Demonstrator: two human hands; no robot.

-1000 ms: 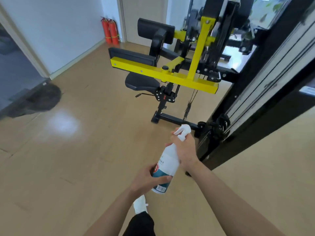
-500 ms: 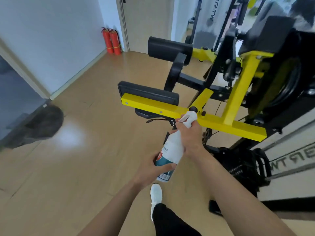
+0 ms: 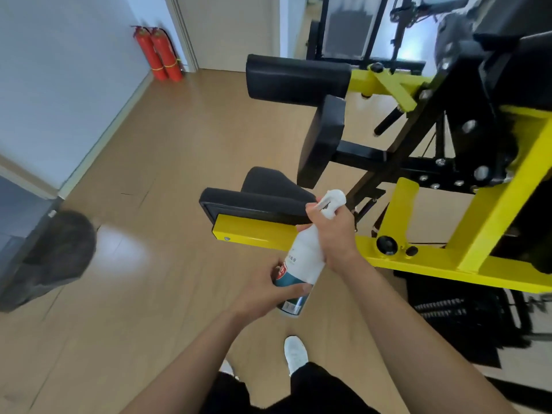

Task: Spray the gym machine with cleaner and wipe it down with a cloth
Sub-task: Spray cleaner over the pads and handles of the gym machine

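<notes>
right hand (image 3: 334, 234) grips spray bottle (image 3: 304, 264) at the neck | left hand (image 3: 268, 289) clasps its base | bottle just before gym machine (image 3: 490, 222) yellow bar (image 3: 254, 237) | risk: misaimed spray (aim unclear) wets floor (image 3: 149, 174), slippery

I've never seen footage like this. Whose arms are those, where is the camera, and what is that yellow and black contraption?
There is no robot here. A person wears a wide-angle camera on the head, so you look forward and down along their own arms. The left hand grips the bottom of a white spray bottle, and the right hand grips its neck by the trigger. The yellow and black frame is a gym machine with black pads, standing on a wooden floor. Two red fire extinguishers stand by the far wall, and the person's white shoe shows below. No cloth is in view.
</notes>
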